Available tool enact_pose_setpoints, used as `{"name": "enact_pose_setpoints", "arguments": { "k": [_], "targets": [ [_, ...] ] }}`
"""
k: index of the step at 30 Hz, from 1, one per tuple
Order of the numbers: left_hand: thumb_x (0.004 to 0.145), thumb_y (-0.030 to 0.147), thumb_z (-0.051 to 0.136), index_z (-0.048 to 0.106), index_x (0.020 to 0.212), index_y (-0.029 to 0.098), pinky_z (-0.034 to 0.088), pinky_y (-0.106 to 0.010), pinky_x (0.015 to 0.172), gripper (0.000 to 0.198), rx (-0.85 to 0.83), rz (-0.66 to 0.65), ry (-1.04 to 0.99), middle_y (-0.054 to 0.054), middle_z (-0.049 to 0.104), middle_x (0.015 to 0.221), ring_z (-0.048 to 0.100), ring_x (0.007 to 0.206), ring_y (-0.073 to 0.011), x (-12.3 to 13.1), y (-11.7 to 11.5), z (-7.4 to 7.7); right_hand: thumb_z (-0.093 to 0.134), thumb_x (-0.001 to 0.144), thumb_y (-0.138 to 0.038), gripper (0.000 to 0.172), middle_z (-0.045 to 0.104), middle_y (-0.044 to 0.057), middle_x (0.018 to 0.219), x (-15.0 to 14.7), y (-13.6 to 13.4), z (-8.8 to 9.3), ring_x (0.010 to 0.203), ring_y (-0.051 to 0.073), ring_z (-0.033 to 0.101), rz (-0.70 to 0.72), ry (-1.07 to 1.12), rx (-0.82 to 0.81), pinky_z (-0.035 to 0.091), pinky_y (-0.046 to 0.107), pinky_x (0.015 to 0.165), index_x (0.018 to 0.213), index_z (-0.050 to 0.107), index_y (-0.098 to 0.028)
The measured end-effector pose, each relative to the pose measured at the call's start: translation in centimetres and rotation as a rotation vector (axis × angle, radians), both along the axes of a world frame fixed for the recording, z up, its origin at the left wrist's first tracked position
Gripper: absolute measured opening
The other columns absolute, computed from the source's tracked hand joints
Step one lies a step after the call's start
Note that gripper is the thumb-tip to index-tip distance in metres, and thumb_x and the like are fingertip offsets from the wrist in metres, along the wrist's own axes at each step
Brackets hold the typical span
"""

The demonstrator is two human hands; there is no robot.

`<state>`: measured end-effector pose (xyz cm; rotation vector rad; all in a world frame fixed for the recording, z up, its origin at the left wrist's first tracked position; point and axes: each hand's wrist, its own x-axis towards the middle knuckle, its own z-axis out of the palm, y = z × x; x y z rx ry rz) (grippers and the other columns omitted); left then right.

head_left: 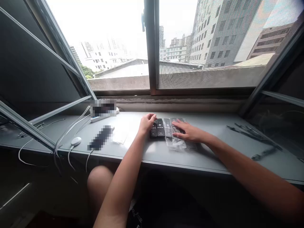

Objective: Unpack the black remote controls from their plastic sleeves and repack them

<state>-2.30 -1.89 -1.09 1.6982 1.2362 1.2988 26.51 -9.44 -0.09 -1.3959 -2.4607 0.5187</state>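
Observation:
Two black remote controls (160,128) lie side by side on the grey desk (171,158). My left hand (147,123) is at the left one, its fingers curled closed over the upper end and covering part of the buttons. To the right, more remote controls in clear plastic bags (168,131) lie in a row close to the bare pair. Across these bags rests my right hand (186,130), open, palm down with its fingers spread. How many bagged remotes are under it is hidden.
At the left are a white power strip (95,118), a blurred dark device (101,138) on a cable, a white round plug (76,141) and white cables (68,129). Dark cables (254,134) lie at the right. Metal frames flank the desk; a window (152,47) stands behind.

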Motion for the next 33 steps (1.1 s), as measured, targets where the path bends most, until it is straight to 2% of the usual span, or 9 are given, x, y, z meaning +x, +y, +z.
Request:
{"name": "enact_pose_setpoints", "arguments": {
  "k": [4,7,14,21,23,25,29,31,33],
  "targets": [
    [0.096,0.033,0.073,0.08,0.093,0.025,0.055,-0.044,0.103,0.011,0.106,0.048,0.209,-0.011,0.082,0.101,0.075,0.1,-0.0306,0.1,-0.2,-0.3,0.046,0.106,-0.075,0.084,0.028,0.007,0.182,0.1,-0.2,0.0,0.171,0.039,0.016,0.024,-0.028,0.008,0.008,0.064,0.138,0.177,0.034,-0.032],
    [0.099,0.031,0.07,0.08,0.096,0.025,0.054,-0.046,0.104,0.013,0.143,0.035,0.301,-0.012,0.081,0.104,0.074,0.103,-0.0326,0.1,-0.2,-0.6,0.04,0.109,-0.073,0.08,0.027,0.007,0.182,-0.1,-0.5,0.0,0.17,0.039,0.02,0.008,-0.038,0.024,0.008,0.066,0.137,0.178,0.031,-0.033],
    [0.097,0.03,0.071,0.081,0.095,0.026,0.053,-0.046,0.109,0.011,0.147,0.05,0.286,-0.012,0.081,0.105,0.074,0.106,-0.0324,-0.2,0.0,-0.5,0.042,0.106,-0.08,0.076,0.035,0.009,0.181,-0.3,-0.4,-0.7,0.168,0.041,0.028,0.042,-0.079,0.15,0.013,0.066,0.136,0.17,0.048,-0.038],
    [0.094,0.031,0.075,0.08,0.091,0.025,0.048,-0.046,0.111,0.008,0.145,0.129,0.263,-0.013,0.08,0.103,0.072,0.107,-0.0331,-0.8,-0.3,-0.4,0.042,0.105,-0.082,0.08,0.036,0.01,0.18,-0.4,-0.4,-1.1,0.167,0.042,0.03,0.041,-0.108,0.183,0.016,0.064,0.136,0.17,0.048,-0.036],
    [0.098,0.034,0.07,0.081,0.098,0.024,0.044,-0.048,0.115,0.014,0.133,0.214,0.385,-0.015,0.079,0.111,0.069,0.117,-0.0342,-1.0,-0.5,-0.1,0.039,0.106,-0.081,0.08,0.037,0.012,0.18,-0.5,-0.5,-1.0,0.166,0.041,0.031,0.037,-0.115,0.192,0.018,0.065,0.135,0.17,0.048,-0.035],
    [0.104,0.037,0.058,0.081,0.11,0.023,0.039,-0.053,0.12,0.027,0.099,0.365,0.578,-0.017,0.076,0.126,0.062,0.131,-0.0364,-1.3,-0.8,0.1,0.035,0.108,-0.08,0.078,0.039,0.012,0.179,-0.6,-0.5,-1.0,0.166,0.041,0.033,0.033,-0.116,0.2,0.019,0.067,0.134,0.17,0.048,-0.035],
    [0.107,0.045,0.048,0.075,0.132,0.018,0.027,-0.064,0.126,0.046,-0.073,0.633,0.834,-0.023,0.058,0.159,0.039,0.156,-0.045,-2.4,-0.8,0.3,0.03,0.11,-0.077,0.075,0.044,0.012,0.176,-0.6,-0.3,-1.0,0.164,0.041,0.037,0.026,-0.097,0.209,0.022,0.069,0.133,0.168,0.053,-0.034],
    [0.106,0.049,0.047,0.072,0.138,0.014,0.025,-0.064,0.126,0.054,-0.17,0.675,0.873,-0.027,0.051,0.165,0.033,0.16,-0.0475,-3.0,-0.6,0.2,0.03,0.111,-0.075,0.073,0.045,0.011,0.175,-0.6,-0.2,-1.1,0.163,0.041,0.038,0.026,-0.083,0.214,0.023,0.069,0.133,0.167,0.054,-0.034],
    [0.106,0.051,0.045,0.071,0.138,0.01,0.03,-0.061,0.123,0.059,-0.239,0.66,0.874,-0.03,0.056,0.159,0.041,0.155,-0.0477,-3.4,-0.4,0.2,0.03,0.111,-0.075,0.072,0.047,0.011,0.174,-0.6,-0.1,-1.1,0.163,0.041,0.039,0.022,-0.072,0.219,0.024,0.069,0.132,0.166,0.055,-0.034]
  ]
}}
